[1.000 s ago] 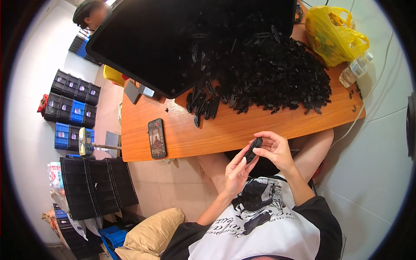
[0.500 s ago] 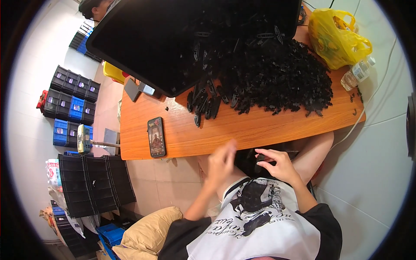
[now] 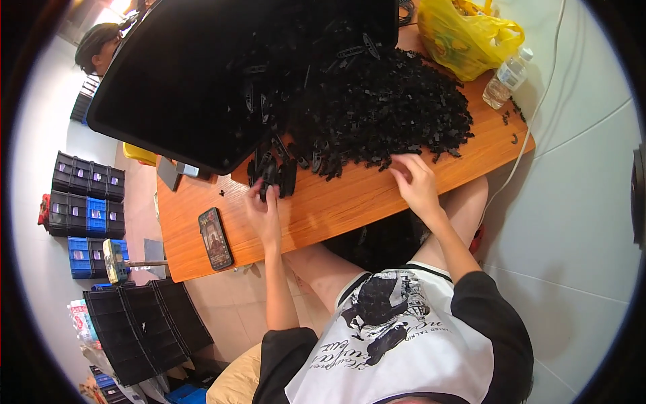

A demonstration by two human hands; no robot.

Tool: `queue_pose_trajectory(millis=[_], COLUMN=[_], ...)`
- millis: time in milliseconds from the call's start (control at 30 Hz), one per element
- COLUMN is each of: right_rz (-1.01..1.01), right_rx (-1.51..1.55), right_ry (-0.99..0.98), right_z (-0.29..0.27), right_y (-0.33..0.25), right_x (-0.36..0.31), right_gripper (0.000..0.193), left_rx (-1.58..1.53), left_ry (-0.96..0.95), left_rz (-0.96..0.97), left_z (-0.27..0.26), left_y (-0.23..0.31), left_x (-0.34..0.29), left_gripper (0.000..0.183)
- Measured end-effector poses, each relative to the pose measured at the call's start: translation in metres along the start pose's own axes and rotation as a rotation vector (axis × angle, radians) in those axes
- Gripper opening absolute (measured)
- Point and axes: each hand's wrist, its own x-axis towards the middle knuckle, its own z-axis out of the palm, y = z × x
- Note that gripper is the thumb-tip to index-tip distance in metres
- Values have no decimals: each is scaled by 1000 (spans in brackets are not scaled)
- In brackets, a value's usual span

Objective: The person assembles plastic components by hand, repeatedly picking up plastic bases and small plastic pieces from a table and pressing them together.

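Note:
My left hand (image 3: 264,210) reaches to a cluster of long, narrow black plastic parts (image 3: 288,178) on the near side of the table. Its thumb and fingers close around the end of one of these parts. My right hand (image 3: 418,185) is at the near edge of a big heap of small black plastic pieces (image 3: 404,108). Thumb and forefinger are pinched at a small piece there, partly hidden by the fingertips. A large black tray (image 3: 182,81) lies tilted behind the long parts, with more pieces at its right side.
A phone (image 3: 215,239) lies at the table's near left edge. On the right stand a yellow plastic bag (image 3: 464,40) and a clear bottle (image 3: 505,81), beside a white cable (image 3: 538,101). Black and blue crates (image 3: 87,215) are stacked at left. Another person's head (image 3: 101,50) shows far left.
Both hands have moved from above my lap up to the table, the left to the long parts, the right to the heap. The black part no longer shows in my right hand. The view has shifted.

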Motion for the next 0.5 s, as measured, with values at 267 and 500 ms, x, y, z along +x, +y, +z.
queue_pose_trajectory(millis=[267, 500], right_rz=[-385, -106], right_rx=[-230, 27], right_ry=[-118, -107], right_z=[38, 34], right_y=[9, 14], right_x=[39, 25], right_gripper=[16, 23], left_rx=[-523, -630], left_ry=[-106, -186], left_rz=[-237, -428], left_z=[29, 41], left_y=[23, 22], left_x=[-72, -92], left_gripper=[20, 23])
